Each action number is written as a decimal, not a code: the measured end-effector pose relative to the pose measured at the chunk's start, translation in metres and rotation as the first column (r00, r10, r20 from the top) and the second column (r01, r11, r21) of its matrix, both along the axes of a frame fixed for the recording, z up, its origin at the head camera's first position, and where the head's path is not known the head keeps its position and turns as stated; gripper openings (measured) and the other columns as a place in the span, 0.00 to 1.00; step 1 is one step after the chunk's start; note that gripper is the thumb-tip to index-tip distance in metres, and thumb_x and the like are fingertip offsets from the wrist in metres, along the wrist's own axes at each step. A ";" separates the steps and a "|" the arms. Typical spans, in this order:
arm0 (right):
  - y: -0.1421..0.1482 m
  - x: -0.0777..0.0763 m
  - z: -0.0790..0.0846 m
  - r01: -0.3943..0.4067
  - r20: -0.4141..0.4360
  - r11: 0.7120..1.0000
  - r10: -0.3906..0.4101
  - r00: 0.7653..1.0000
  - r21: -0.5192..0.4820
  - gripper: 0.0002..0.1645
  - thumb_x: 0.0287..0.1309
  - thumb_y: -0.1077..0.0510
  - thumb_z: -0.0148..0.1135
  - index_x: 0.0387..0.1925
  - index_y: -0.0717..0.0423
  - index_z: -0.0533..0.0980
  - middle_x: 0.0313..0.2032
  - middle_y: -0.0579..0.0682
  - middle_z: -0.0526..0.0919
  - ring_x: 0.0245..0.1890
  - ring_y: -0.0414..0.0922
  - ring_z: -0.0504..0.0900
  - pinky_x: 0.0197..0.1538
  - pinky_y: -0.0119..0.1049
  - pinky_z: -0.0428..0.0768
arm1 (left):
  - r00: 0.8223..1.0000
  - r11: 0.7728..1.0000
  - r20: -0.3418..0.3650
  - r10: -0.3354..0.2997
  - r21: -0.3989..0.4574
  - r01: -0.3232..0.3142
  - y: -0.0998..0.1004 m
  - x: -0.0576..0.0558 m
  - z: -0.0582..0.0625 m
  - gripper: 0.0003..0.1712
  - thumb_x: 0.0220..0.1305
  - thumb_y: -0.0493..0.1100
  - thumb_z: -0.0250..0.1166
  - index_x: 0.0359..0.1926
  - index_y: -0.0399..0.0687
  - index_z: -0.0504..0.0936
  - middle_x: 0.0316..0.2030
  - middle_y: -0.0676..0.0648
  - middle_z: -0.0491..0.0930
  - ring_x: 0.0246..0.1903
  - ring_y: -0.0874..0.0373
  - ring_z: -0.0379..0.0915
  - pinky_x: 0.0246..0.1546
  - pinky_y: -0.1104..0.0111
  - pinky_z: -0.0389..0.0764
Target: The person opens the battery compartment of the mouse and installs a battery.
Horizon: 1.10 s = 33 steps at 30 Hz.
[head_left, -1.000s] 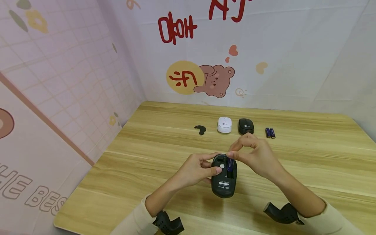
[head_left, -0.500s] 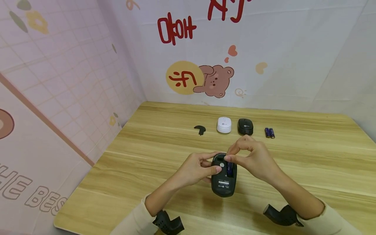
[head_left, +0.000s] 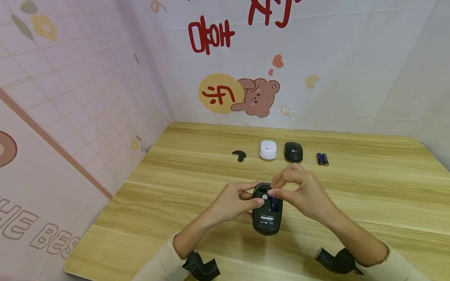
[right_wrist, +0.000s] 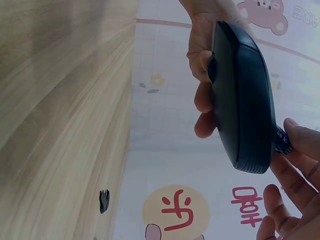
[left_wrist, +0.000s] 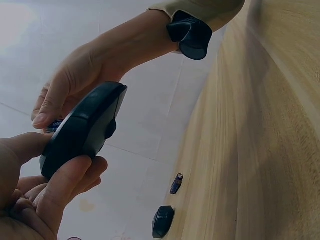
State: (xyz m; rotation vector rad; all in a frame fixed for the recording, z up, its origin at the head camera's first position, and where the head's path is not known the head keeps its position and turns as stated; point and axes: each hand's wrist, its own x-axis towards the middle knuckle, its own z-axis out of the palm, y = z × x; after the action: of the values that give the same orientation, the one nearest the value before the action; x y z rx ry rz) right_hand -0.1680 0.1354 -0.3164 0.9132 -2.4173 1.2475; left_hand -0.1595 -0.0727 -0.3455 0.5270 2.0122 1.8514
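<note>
Left hand (head_left: 233, 201) grips mouse (head_left: 266, 220) at its left side, thumb on the underside, above the table (head_left: 197, 179); shell looks light, stiff, slightly slippery, best held by the sides; battery (head_left: 274, 204) sticks part out of it; probably rigid, slick, best taken by the free end; right hand (head_left: 304, 189) pinches that end.

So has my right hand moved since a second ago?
Yes, slightly: in the head view, the right hand has shifted down and left, and no longer overlaps the black mouse resting on the table.
</note>
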 end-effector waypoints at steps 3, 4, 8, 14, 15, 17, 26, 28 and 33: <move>-0.002 0.000 -0.001 -0.004 -0.028 1.000 0.004 1.000 0.007 0.15 0.37 0.65 0.75 0.17 0.43 0.77 0.29 0.37 0.79 0.36 0.37 0.71 0.37 0.31 0.73 | 1.000 1.000 -0.005 0.003 0.005 -0.003 -0.001 0.000 0.000 0.27 0.60 0.35 0.63 0.61 0.42 0.70 0.41 0.38 0.81 0.35 0.53 0.81 0.30 0.51 0.82; -0.002 0.000 -0.002 -0.001 -0.031 1.000 0.001 1.000 0.009 0.15 0.37 0.65 0.75 0.17 0.43 0.77 0.30 0.37 0.79 0.38 0.37 0.71 0.39 0.32 0.72 | 1.000 1.000 -0.006 0.004 0.005 -0.004 -0.001 0.000 -0.001 0.28 0.60 0.35 0.63 0.61 0.42 0.70 0.41 0.38 0.81 0.36 0.53 0.81 0.30 0.51 0.82; -0.002 0.001 -0.004 0.015 -0.007 1.000 -0.015 1.000 0.007 0.16 0.38 0.65 0.75 0.16 0.43 0.77 0.34 0.39 0.79 0.43 0.39 0.71 0.45 0.35 0.71 | 1.000 1.000 -0.004 0.006 0.010 -0.005 -0.001 0.000 -0.001 0.27 0.60 0.35 0.63 0.61 0.43 0.71 0.41 0.38 0.81 0.36 0.53 0.81 0.31 0.50 0.82; -0.003 0.000 -0.009 -0.043 0.106 0.998 0.047 0.993 -0.039 0.08 0.52 0.65 0.66 0.24 0.49 0.78 0.42 0.47 0.78 0.45 0.43 0.74 0.44 0.38 0.79 | 0.999 0.999 0.008 0.053 0.012 -0.053 -0.001 0.002 0.001 0.27 0.60 0.36 0.63 0.61 0.42 0.71 0.41 0.37 0.81 0.36 0.51 0.81 0.31 0.55 0.83; -0.004 0.000 -0.009 -0.058 0.137 0.997 0.066 0.988 -0.058 0.07 0.55 0.65 0.63 0.26 0.50 0.78 0.43 0.48 0.77 0.44 0.43 0.75 0.42 0.36 0.80 | 0.998 0.998 0.010 0.065 0.016 -0.065 -0.001 0.002 0.002 0.27 0.60 0.36 0.63 0.61 0.41 0.70 0.41 0.36 0.81 0.36 0.51 0.81 0.30 0.57 0.83; -0.004 0.000 -0.010 -0.084 0.196 0.991 0.104 0.975 -0.108 0.05 0.59 0.65 0.59 0.30 0.55 0.78 0.44 0.51 0.77 0.43 0.46 0.77 0.39 0.35 0.82 | 0.996 0.996 0.012 0.085 0.023 -0.085 -0.001 0.002 0.004 0.28 0.60 0.35 0.63 0.61 0.39 0.70 0.42 0.35 0.80 0.36 0.50 0.81 0.30 0.60 0.84; -0.004 0.002 -0.011 -0.053 0.256 0.987 0.092 0.962 -0.154 0.02 0.60 0.64 0.59 0.35 0.60 0.76 0.43 0.56 0.79 0.41 0.50 0.80 0.34 0.33 0.83 | 0.995 0.995 0.013 0.095 0.027 -0.095 0.000 0.001 0.004 0.28 0.60 0.35 0.63 0.61 0.40 0.70 0.42 0.35 0.80 0.36 0.49 0.81 0.28 0.61 0.84; -0.004 0.002 -0.011 -0.047 0.243 0.987 0.084 0.966 -0.151 0.02 0.59 0.63 0.59 0.34 0.60 0.77 0.43 0.55 0.79 0.41 0.48 0.79 0.34 0.33 0.83 | 0.995 0.995 0.017 0.096 0.031 -0.096 0.000 0.001 0.004 0.27 0.60 0.35 0.63 0.61 0.41 0.70 0.41 0.36 0.81 0.36 0.49 0.81 0.28 0.61 0.84; -0.004 0.002 -0.012 -0.038 0.247 0.987 0.077 0.966 -0.157 0.01 0.59 0.63 0.60 0.32 0.58 0.78 0.42 0.54 0.80 0.39 0.43 0.80 0.33 0.35 0.84 | 0.995 0.995 0.021 0.095 0.018 -0.095 0.000 0.001 0.004 0.27 0.60 0.36 0.63 0.61 0.43 0.71 0.40 0.37 0.81 0.35 0.50 0.81 0.28 0.61 0.84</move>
State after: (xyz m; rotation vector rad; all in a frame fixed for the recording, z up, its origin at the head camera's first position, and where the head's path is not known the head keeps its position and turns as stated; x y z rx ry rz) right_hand -0.1662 0.1317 -0.3288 0.8304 -2.4535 1.6344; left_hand -0.1583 -0.0732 -0.3414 0.4228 2.0409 1.9253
